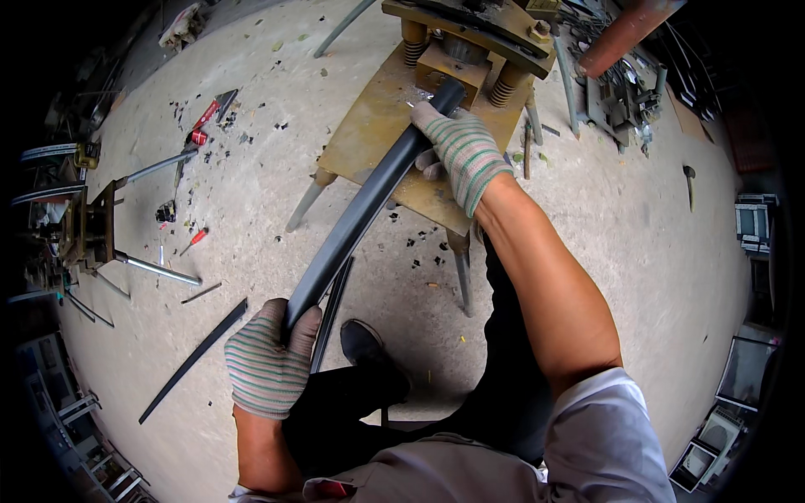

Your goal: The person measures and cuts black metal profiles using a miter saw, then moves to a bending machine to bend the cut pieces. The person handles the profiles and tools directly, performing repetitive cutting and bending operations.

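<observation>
A long dark curved metal strip (360, 210) runs from near my lap up to a rusty yellow press (457, 59) on a small steel table (360, 134). My left hand (267, 369), in a striped knit glove, grips the strip's near end. My right hand (457, 151), gloved the same way, holds the strip close to its far end. That end sits under the press block, between two springs.
More dark strips (194, 360) lie on the concrete floor at lower left. A second strip (331, 314) lies under the held one. Red-handled tools (204, 117) and metal scraps are scattered at left. A hammer (688, 180) lies at right. My shoe (362, 344) rests below the table.
</observation>
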A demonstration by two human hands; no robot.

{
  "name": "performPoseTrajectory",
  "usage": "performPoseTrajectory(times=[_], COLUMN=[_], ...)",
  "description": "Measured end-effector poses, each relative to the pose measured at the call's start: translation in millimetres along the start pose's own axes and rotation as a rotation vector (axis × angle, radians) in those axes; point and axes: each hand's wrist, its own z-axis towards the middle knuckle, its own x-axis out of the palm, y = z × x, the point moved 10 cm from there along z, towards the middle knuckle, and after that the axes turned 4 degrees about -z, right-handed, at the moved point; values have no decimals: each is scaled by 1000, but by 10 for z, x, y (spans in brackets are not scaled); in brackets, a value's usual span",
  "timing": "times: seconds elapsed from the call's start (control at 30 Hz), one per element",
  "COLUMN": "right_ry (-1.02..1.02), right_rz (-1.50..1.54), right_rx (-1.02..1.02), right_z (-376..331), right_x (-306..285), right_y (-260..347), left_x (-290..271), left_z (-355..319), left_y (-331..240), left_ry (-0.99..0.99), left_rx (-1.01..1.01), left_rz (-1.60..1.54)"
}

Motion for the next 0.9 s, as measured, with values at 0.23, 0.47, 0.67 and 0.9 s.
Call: performPoseTrajectory(times=[0.23, 0.47, 0.67, 0.9], right_ry=[14, 16, 17, 26], right_rz=[-18, 4, -48, -49], right_rx=[-26, -11, -14, -35], right_z=[1, 9, 22, 6], right_x=[5, 29, 16, -43], right_y=[13, 5, 19, 30], left_x=[4, 34, 135, 196], left_z=[6, 63, 69, 43], left_y=[6, 62, 147, 148], left_ry=[41, -48, 56, 127], left_rx=[14, 117, 8, -30], left_rz=[-11, 51, 1, -60])
